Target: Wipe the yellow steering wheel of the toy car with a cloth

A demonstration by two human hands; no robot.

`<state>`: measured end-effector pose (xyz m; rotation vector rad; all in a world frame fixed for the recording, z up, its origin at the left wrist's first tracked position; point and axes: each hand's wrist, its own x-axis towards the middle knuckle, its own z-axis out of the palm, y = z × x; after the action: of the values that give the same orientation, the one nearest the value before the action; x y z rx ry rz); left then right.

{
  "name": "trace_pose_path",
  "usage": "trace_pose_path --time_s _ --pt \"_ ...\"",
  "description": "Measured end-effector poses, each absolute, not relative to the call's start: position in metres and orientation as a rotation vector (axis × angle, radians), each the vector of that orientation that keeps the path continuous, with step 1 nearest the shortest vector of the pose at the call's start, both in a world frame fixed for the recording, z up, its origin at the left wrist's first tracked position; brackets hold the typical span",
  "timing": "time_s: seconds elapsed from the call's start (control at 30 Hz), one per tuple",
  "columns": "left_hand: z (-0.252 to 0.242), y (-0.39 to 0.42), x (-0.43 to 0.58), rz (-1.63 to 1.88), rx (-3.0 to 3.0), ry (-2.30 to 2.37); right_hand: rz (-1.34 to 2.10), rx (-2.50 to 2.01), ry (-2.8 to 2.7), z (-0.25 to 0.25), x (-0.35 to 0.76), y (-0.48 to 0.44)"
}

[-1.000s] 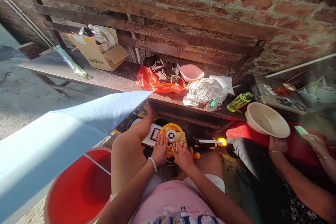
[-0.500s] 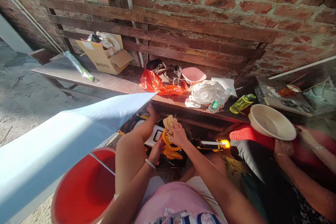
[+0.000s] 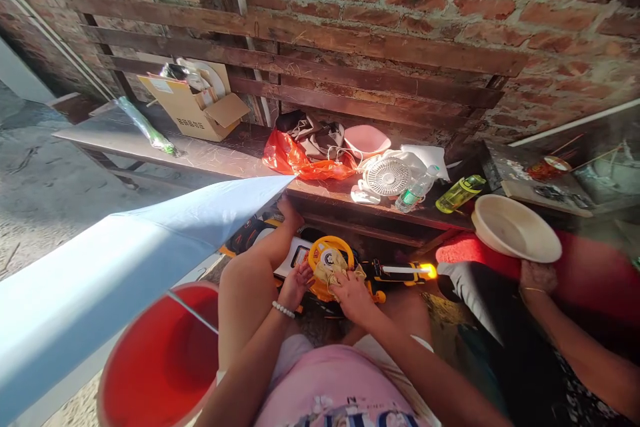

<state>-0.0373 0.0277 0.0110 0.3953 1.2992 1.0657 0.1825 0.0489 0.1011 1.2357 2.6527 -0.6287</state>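
"In the head view, where's the cloth point(image 3: 329, 272)?"

"Under the right hand point(image 3: 356, 295). The fingers clasp one end, and the rest spills to their left, over the lower part of the yellow wheel point(image 3: 330, 258)."

"And the left hand point(image 3: 295, 285)?"

"Loose, palm turned up, fingers a little curled and grasping nothing. They're just beside the wheel's left rim; whether they touch it, I can't tell."

"So which way does the wheel lie from the fingers?"

"Ahead and to the left of the right fingers, to the right of the left ones. The hub sits just past the cloth's upper edge, uncovered."

"Any long axis to go by?"

"Not on the wheel, it's round. The cloth is bunched, but it runs roughly sideways, from the right fingers toward the left ones. The right hand is the nearer, since it's on the cloth; the left fingertips are close to the far end."

"What else is around them?"

"Beyond the fingers, on the bench point(image 3: 225, 155), a fan point(image 3: 388, 176) and a bottle point(image 3: 419, 190). Well off to the right, another person's hand point(image 3: 537, 277) is at the rim of a basin point(image 3: 480, 227)."
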Motion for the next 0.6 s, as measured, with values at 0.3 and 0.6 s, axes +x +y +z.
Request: trace_pose_path --time_s 0.3,0.6 --pt "-0.033 0.018 -0.022 1.074 1.311 1.719 -0.946 1.901 2.676 0.072 0.203 0.117" --pt "-0.051 0.016 -0.025 0.943 1.553 1.791 -0.942 2.195 2.505 0.032 0.185 0.107"
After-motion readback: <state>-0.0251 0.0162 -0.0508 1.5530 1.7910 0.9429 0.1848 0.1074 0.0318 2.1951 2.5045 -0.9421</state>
